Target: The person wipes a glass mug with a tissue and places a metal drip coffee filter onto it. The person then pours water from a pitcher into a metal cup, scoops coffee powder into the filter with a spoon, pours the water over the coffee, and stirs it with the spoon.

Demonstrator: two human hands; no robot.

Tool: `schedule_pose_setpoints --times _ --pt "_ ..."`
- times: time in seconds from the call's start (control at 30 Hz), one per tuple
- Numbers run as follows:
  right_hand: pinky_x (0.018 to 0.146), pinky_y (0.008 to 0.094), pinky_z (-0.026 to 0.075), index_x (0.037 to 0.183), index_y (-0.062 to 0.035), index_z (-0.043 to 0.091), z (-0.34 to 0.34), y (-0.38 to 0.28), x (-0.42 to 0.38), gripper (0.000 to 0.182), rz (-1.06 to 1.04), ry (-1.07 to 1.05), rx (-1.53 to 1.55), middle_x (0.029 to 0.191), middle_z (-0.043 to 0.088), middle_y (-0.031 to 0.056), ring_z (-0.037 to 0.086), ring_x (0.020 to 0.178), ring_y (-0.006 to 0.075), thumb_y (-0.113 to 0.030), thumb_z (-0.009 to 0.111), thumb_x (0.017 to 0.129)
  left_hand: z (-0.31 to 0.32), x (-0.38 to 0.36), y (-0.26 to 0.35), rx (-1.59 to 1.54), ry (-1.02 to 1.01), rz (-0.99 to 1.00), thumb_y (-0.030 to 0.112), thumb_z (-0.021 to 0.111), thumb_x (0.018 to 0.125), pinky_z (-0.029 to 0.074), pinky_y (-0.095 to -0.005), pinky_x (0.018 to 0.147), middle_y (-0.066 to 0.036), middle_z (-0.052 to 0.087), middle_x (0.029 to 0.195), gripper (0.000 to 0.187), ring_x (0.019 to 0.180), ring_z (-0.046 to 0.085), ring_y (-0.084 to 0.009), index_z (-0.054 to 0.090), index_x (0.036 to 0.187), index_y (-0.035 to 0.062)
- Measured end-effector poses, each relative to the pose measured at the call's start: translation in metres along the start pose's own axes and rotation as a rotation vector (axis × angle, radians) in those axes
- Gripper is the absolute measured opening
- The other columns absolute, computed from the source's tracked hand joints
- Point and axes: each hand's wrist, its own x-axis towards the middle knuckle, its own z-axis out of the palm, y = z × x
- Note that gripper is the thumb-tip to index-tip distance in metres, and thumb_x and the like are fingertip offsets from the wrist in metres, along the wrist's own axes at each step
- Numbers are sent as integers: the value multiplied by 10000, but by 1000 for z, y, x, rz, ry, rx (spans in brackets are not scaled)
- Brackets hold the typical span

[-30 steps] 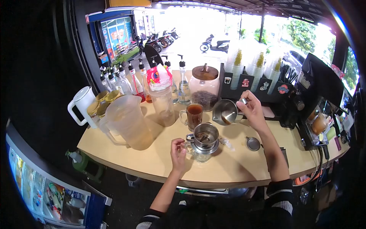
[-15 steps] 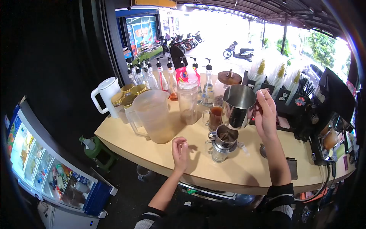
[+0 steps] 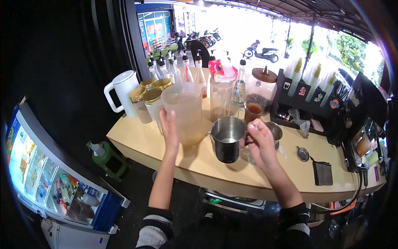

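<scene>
My right hand grips the handle of a steel pitcher, held over the counter with its mouth facing up. My left hand is raised with fingers extended, in front of a large translucent plastic jug; whether it touches the jug is unclear. Behind my right hand stand a steel filter cup, partly hidden, and a glass of brown drink. A tall clear container with a pink packet on top is right of the jug.
Gold-lidded jars and a white pitcher stand at the left, pump bottles behind. A wooden-lidded jar, black cup rack, small metal piece and dark cloth are at the right.
The steel pitcher has moved left and down in my right hand, away from above the filter cup. My left hand has risen leftward to the plastic jug, and the view has shifted.
</scene>
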Motion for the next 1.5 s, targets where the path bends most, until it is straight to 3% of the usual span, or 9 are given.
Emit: schedule_pose_setpoints --times 0.1,0.23,0.3,0.43,0.5,0.53,0.6,0.7,1.5 --pt "635 222 369 835 -89 449 -2 33 -7 157 17 45 70 740 503 -6 433 646 66 -77 592 898 6 30 13 -153 -21 -116 369 515 941 398 -306 924 -134 501 1239 530 1100 497 -158 424 1263 -42" --pt "618 220 350 806 -93 446 -3 56 -9 180 13 115 86 718 491 -14 412 631 64 -55 605 881 12 42 21 -341 -103 -84 366 526 936 461 -281 786 -64 613 993 407 877 574 -119 565 1069 -16" --pt "612 220 341 794 -95 445 -7 62 -9 190 1 137 81 709 487 -17 405 626 63 -47 611 873 16 42 24 -379 14 -86 363 524 935 480 -273 739 -38 630 864 381 778 597 -122 615 972 -5" --pt "606 216 327 774 -97 441 -14 66 -11 213 27 144 54 691 471 -24 397 622 60 -39 629 856 10 48 37 -347 54 -162 368 522 934 479 -297 782 -61 619 966 399 855 590 -136 593 1041 -9" --pt "607 217 328 778 -96 442 -16 66 -11 208 43 168 48 695 472 -24 397 621 60 -39 627 856 2 57 32 -367 37 -222 361 508 935 435 -336 920 -100 590 1123 443 1049 551 -184 558 1142 -27" --pt "607 217 328 778 -96 442 -16 67 -11 208 42 170 49 695 472 -24 397 621 60 -39 627 856 -3 63 26 -366 35 -222 361 508 935 435 -336 920 -100 590 1123 443 1049 551 -184 558 1142 -27" --pt "611 217 329 782 -95 442 -16 68 -11 203 57 183 65 696 468 -25 397 622 61 -41 623 857 -13 72 18 -363 3 -242 345 474 939 319 -368 1054 -128 515 1282 490 1249 422 -233 501 1237 -42" --pt "617 218 331 784 -92 442 -20 77 -5 201 70 171 92 696 464 -27 395 625 62 -44 623 857 -27 78 19 -352 -76 -257 325 440 939 236 -375 1109 -144 477 1341 512 1327 336 -252 463 1286 -51" --pt "612 258 361 746 -98 404 -33 110 12 210 35 227 104 598 416 4 462 581 132 -51 557 882 -16 60 66 6 -342 -160 241 447 943 299 -326 1061 -155 556 1243 415 1224 468 -221 551 1192 -74"
